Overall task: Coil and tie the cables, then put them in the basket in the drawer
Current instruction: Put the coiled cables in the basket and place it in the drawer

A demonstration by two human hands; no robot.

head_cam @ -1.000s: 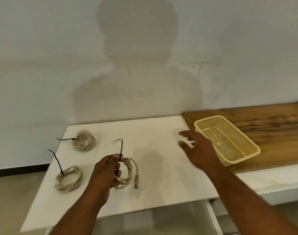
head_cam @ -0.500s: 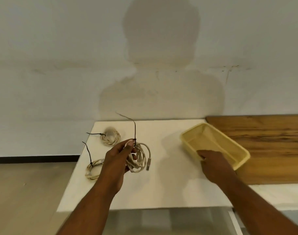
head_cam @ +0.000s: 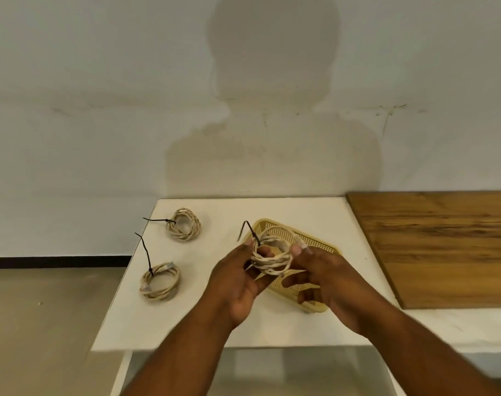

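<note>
Head view: both forearms reach forward and meet above the yellow basket (head_cam: 272, 223). The left hand (head_cam: 237, 281) curls its fingers round a coiled cable (head_cam: 272, 257) beside its black tie (head_cam: 250, 231). The right hand (head_cam: 326, 278) pinches the coil's other side near a plug. The basket lies on the white table (head_cam: 300, 211). To the left lie a far coil (head_cam: 183, 224) and a near coil (head_cam: 159, 281), both tied. A wooden board (head_cam: 437, 241) lies at the right, and a pale wall (head_cam: 100, 110) stands behind.
</note>
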